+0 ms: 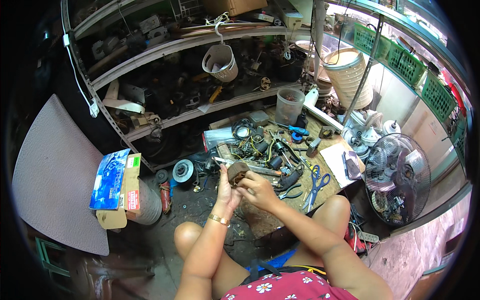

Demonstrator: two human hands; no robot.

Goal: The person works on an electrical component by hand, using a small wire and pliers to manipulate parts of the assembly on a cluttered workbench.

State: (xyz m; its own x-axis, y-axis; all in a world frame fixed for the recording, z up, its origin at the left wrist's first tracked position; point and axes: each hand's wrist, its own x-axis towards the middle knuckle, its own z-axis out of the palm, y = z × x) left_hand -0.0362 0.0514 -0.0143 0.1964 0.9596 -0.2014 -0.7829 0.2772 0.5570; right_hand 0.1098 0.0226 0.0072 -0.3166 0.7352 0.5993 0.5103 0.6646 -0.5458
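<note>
In front of my knees, my left hand (pixel 228 192) holds a small motor stator (pixel 237 169), a grey-brown block with copper-coloured windings at its right side. The left thumb points up along the block; its other fingers are partly hidden. My right hand (pixel 258 191) is closed, its fingertips pinched against the windings' lower edge, close to the left fingers. Just beyond lie a hammer-like tool with a wooden handle (pixel 267 171) and a tangle of wires and small metal parts (pixel 242 150). Pliers (pixel 290 192) and blue-handled scissors (pixel 314 186) rest right of my hands.
A worn wooden board (pixel 330 162) carries the tools, a clear plastic tub (pixel 290 106) and a phone (pixel 352 165) on paper. A caged fan (pixel 397 177) stands at right. Left are a round metal motor part (pixel 184 172) and a carton (pixel 131 192). Cluttered shelves (pixel 200 37) rise behind.
</note>
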